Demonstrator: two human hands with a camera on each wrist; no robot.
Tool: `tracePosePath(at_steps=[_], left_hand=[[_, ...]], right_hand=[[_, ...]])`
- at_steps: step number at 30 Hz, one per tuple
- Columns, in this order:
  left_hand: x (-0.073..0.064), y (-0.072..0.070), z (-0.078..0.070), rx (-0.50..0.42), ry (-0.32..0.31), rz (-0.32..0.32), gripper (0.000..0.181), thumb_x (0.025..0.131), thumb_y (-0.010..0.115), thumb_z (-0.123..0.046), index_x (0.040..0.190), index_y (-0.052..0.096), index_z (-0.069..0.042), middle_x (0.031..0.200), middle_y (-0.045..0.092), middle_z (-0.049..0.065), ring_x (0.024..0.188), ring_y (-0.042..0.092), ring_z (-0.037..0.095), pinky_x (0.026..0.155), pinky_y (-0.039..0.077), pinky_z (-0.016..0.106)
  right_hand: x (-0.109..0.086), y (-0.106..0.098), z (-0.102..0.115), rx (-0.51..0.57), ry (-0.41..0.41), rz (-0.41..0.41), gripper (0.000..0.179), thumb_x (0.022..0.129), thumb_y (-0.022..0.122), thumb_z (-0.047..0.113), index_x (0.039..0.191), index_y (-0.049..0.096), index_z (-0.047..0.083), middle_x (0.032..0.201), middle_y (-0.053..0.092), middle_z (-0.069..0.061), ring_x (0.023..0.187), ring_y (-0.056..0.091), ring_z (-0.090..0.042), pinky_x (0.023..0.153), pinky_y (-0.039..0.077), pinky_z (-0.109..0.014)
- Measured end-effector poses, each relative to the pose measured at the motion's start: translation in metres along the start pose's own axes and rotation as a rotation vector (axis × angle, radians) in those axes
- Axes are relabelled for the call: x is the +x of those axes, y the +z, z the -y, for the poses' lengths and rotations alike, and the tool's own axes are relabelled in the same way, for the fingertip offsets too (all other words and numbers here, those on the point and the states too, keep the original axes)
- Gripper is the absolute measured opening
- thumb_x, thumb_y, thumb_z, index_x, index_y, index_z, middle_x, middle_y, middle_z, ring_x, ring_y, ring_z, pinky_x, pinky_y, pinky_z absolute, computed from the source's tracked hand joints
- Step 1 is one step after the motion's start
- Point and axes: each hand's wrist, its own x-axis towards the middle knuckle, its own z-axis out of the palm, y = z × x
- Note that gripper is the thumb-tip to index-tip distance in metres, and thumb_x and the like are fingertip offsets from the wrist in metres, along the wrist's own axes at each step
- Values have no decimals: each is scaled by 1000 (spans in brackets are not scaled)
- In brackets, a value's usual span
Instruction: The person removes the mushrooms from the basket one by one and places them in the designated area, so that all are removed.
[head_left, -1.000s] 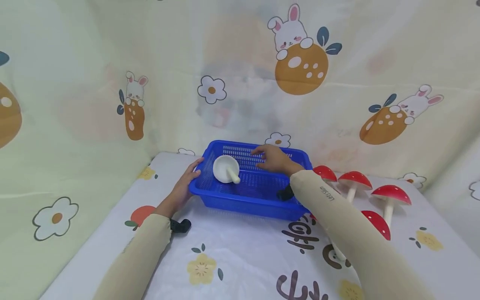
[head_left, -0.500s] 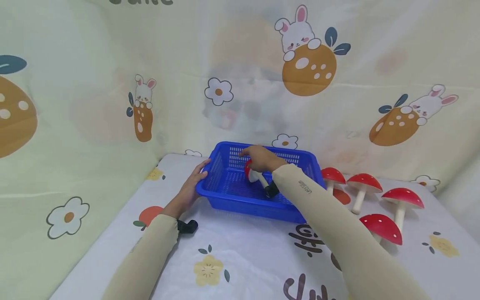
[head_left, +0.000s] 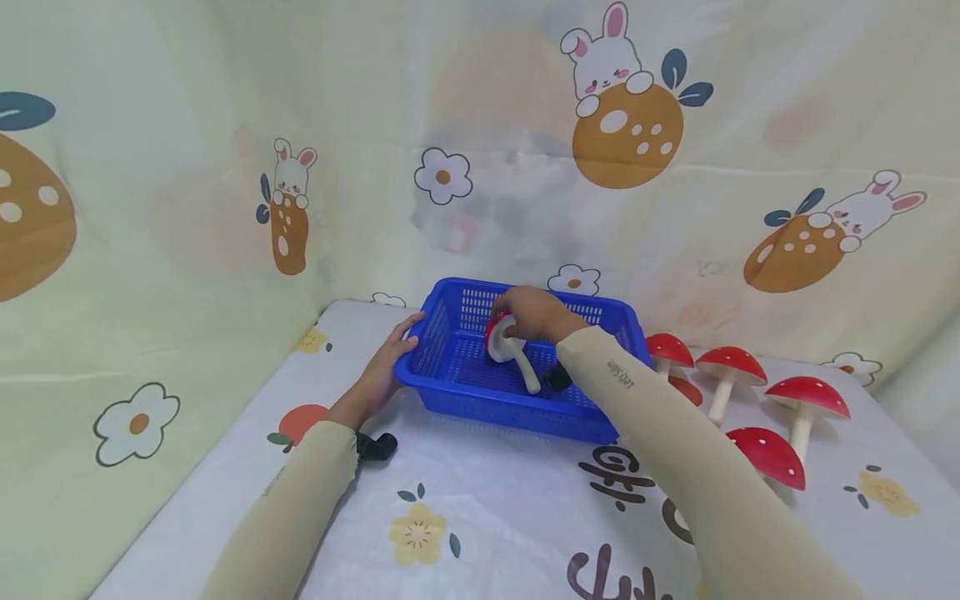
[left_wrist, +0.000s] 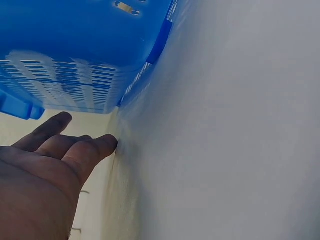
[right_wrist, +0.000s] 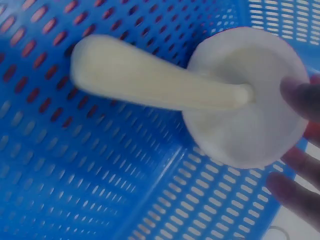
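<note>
A toy mushroom [head_left: 501, 346] with a red cap and pale stem is inside the blue plastic basket [head_left: 510, 418]. My right hand [head_left: 536, 312] reaches in from the right and grips the cap by its edge. The right wrist view shows the mushroom [right_wrist: 145, 77] with its white underside and stem turned to the camera, the thumb on the underside and fingers behind the rim. At the basket's left end, my left hand [head_left: 384, 367] rests its extended fingers along the rim. In the left wrist view those fingers stretch out close to the basket [left_wrist: 75, 30].
Several red-capped toy mushrooms [head_left: 731, 365] stand on the printed tablecloth [head_left: 510, 500] right of the basket, some partly behind the right sleeve [head_left: 645, 417]. A patterned curtain [head_left: 360, 208] hangs right behind the basket. A black wrist camera [head_left: 377, 447] sits below my left wrist.
My right hand, earlier spread with nothing in it, has taken hold of the mushroom that lay at the basket's left end. The mushroom has moved right and turned. The left hand stays at the rim.
</note>
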Motion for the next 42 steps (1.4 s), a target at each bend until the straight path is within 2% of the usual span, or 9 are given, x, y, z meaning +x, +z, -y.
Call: tracePosePath(at_steps=[5, 11, 19, 24, 28, 31, 36, 39, 42], left_hand=[[2, 4, 1, -20, 14, 26, 49, 103, 37, -43, 151, 26, -46, 165, 14, 4, 144, 32, 42, 112, 34, 61], [5, 9, 3, -26, 6, 39, 49, 103, 37, -42, 151, 26, -45, 165, 14, 4, 145, 31, 42, 113, 32, 62], [9, 23, -2, -8, 1, 43, 48, 103, 38, -43, 149, 28, -48, 165, 15, 1, 146, 30, 40, 113, 32, 62], [12, 28, 2, -28, 8, 73, 49, 103, 38, -43, 151, 26, -46, 165, 14, 2, 146, 30, 41, 114, 31, 62], [13, 31, 5, -39, 12, 76, 49, 103, 38, -42, 151, 27, -45, 165, 14, 2, 146, 29, 41, 113, 31, 62], [12, 30, 6, -32, 3, 77, 49, 103, 38, -44, 150, 27, -46, 165, 14, 1, 147, 28, 41, 113, 31, 62], [4, 22, 4, -12, 2, 73, 50, 104, 37, -44, 152, 25, -45, 166, 11, 2, 147, 26, 42, 113, 31, 62], [-2, 14, 1, -3, 1, 52, 50, 104, 35, -44, 153, 23, -45, 166, 11, 2, 147, 26, 42, 113, 30, 62], [-7, 6, -3, 16, -6, 30, 50, 104, 35, -46, 153, 21, -46, 166, 11, 2, 147, 26, 42, 113, 30, 63]], right_hand=[[-8, 4, 1, -106, -2, -33, 21, 87, 75, 21, 106, 74, 13, 107, 68, -5, 99, 65, -22, 87, 56, -37], [-13, 9, 0, -224, -23, -37, 26, 85, 78, 20, 108, 73, 12, 106, 68, -5, 95, 66, -20, 85, 57, -34], [-27, 6, -8, -365, -62, -78, 15, 95, 61, 7, 106, 72, 7, 119, 69, -10, 92, 69, -21, 82, 59, -32], [-49, 0, -19, -322, -33, -168, 18, 95, 61, 7, 109, 71, 3, 116, 67, -12, 91, 70, -23, 80, 59, -33], [-76, -15, -25, -194, -37, -318, 17, 94, 63, 9, 108, 68, 1, 103, 65, -11, 82, 68, -22, 77, 60, -33], [-104, -28, -28, -100, -54, -474, 10, 90, 66, 5, 99, 67, 0, 92, 61, -11, 73, 64, -22, 72, 60, -34], [-160, -50, -37, 35, -18, -726, 6, 85, 70, -2, 90, 66, -1, 86, 60, -12, 79, 67, -27, 74, 61, -42], [-197, -60, -48, 95, 34, -817, 7, 84, 70, -3, 90, 66, -1, 86, 62, -12, 84, 69, -27, 78, 59, -25], [-237, -61, -61, 116, 91, -876, 13, 82, 71, -4, 93, 64, -2, 90, 64, -12, 86, 70, -28, 79, 46, -3]])
